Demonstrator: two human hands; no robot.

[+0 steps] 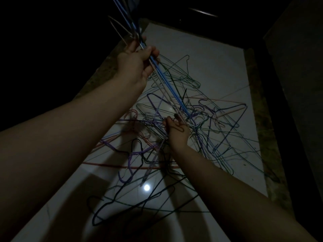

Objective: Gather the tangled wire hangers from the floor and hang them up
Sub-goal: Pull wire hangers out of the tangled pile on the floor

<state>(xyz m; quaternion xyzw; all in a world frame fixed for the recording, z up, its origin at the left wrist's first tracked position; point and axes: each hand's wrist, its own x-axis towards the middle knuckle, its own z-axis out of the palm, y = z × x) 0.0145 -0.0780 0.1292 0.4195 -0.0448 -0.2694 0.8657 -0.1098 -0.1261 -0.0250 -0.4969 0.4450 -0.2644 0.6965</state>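
Step in hand was gathering, at the untangle stage. No rail or rod was visible, so hanging looked like a later step.

Left hand (136,65) was raised, its fingers (150,49) curled tight round a bundle of hangers (167,82). The blue and pale wires ran from above the fist down into the heap. The bundle's lower end was caught in the pile of hangers (218,119), which lay spread across the pale floor (192,46).

Right hand (177,135) was low, in among the wires where the bundle met the pile. Its fingers (168,122) were curled, with a dark wire across the back of the hand. It was too dim to tell whether they actually held a wire or were just hooked among them.

Most hangers were on the floor, overlapping, with hooks snagged through frames. Progress judged early.

The next move probably called for freeing the bundle's bottom end. The right hand would need to pick the snagged hooks off one at a time while the left kept tension. Yanking would likely drag the whole pile up. Poor light made tracing single wires hard.
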